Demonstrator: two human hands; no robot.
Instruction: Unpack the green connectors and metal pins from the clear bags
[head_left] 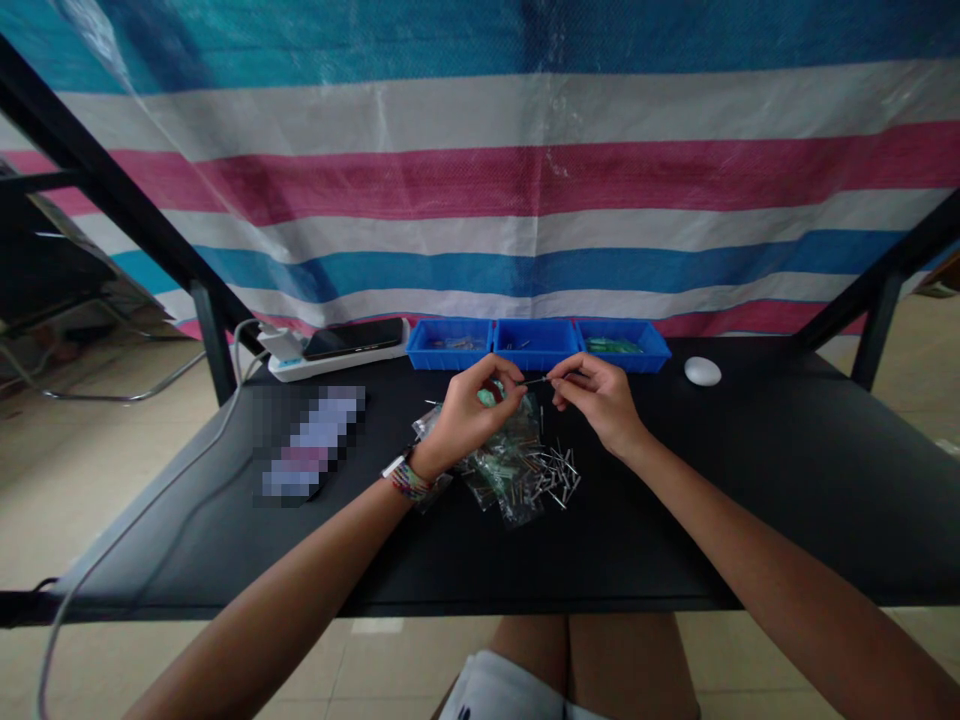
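Observation:
My left hand (480,405) and my right hand (598,398) are raised over the middle of the black table, fingertips facing each other. Between them runs a thin metal rod (534,380), with each hand pinching near one end of it. Something red and pale green shows inside the curl of my left fingers; I cannot make out what it is. Below my hands lie clear plastic bags (510,490) with small greenish and metal pieces. A loose pile of short metal pins (559,477) sits beside them on the right.
Behind my hands stand three joined blue bins (536,358), some holding small parts. A white power strip (345,365) carries a black phone (352,338) at the back left. A pixelated flat object (313,445) lies left, and a white mouse (703,372) right. Black frame bars flank the table (765,480).

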